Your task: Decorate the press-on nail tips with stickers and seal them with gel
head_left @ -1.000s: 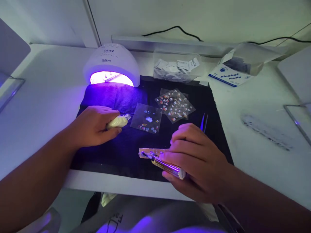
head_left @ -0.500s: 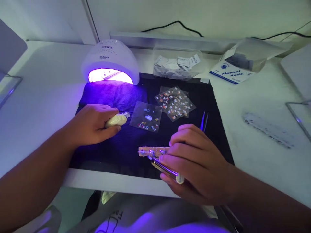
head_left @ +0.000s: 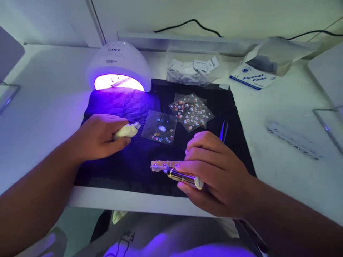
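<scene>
My left hand (head_left: 100,137) is closed around a cream-coloured polish bottle (head_left: 125,131). The bottle lies tilted, its uncapped clear neck pointing right. Between the thumb and fingers of my right hand (head_left: 218,175) is a shiny gold polish brush cap (head_left: 184,178). Its brush end points left and meets a narrow pinkish strip (head_left: 158,163) with small shiny decorated pieces along it, probably nail tips. My right fingers cover the strip's right end, so I cannot tell how it is held. Beyond my hands lie a clear sticker sheet (head_left: 160,136) and overlapping patterned sticker sheets (head_left: 191,111).
A lit white nail lamp (head_left: 120,64) stands at the back left of the black mat (head_left: 128,175). Tweezers (head_left: 222,131) lie beyond my right hand. Behind are a clear box of sachets (head_left: 193,73) and an alcohol pads carton (head_left: 254,76). A glittery clear piece (head_left: 292,141) lies right.
The brush cap has tilted flatter, and its brush end has shifted slightly along the strip. My left hand keeps its hold on the bottle. The whole view has shifted a little.
</scene>
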The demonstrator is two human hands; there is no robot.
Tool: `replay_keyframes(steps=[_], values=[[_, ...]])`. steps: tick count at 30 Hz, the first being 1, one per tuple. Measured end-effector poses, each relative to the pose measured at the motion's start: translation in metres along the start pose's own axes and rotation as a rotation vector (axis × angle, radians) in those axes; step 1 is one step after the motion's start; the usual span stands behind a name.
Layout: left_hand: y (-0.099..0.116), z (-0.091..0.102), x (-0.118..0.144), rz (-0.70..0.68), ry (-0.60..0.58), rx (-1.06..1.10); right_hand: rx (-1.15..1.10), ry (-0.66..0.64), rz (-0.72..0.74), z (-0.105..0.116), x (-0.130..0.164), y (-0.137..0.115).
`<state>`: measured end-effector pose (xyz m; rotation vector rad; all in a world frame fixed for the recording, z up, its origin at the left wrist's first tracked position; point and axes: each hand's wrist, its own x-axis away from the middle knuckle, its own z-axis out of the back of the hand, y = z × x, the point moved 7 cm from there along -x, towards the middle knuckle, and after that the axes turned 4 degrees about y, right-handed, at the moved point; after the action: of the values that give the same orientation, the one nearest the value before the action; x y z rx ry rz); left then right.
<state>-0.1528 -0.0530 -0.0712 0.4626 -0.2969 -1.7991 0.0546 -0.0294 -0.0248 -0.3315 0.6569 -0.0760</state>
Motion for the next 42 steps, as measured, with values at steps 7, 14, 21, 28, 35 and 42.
replay_keyframes(steps=[7,14,21,28,35,42], values=[[0.000,0.000,0.002,-0.004,-0.005,-0.001,-0.129,0.005,-0.051,-0.002,-0.005,0.005],[0.000,0.000,0.001,0.017,-0.002,0.009,-0.096,0.008,-0.078,-0.002,-0.005,0.012],[0.001,0.000,0.001,0.013,-0.011,0.008,-0.191,0.022,-0.112,-0.003,-0.007,0.014],[0.001,0.001,0.001,0.021,-0.007,0.025,-0.135,-0.010,-0.124,-0.004,-0.006,0.020],[0.001,0.001,0.002,0.026,-0.022,0.013,-0.159,0.020,-0.118,-0.002,-0.006,0.017],[0.000,0.001,0.000,0.030,-0.019,0.007,-0.116,-0.026,-0.101,-0.001,-0.003,0.015]])
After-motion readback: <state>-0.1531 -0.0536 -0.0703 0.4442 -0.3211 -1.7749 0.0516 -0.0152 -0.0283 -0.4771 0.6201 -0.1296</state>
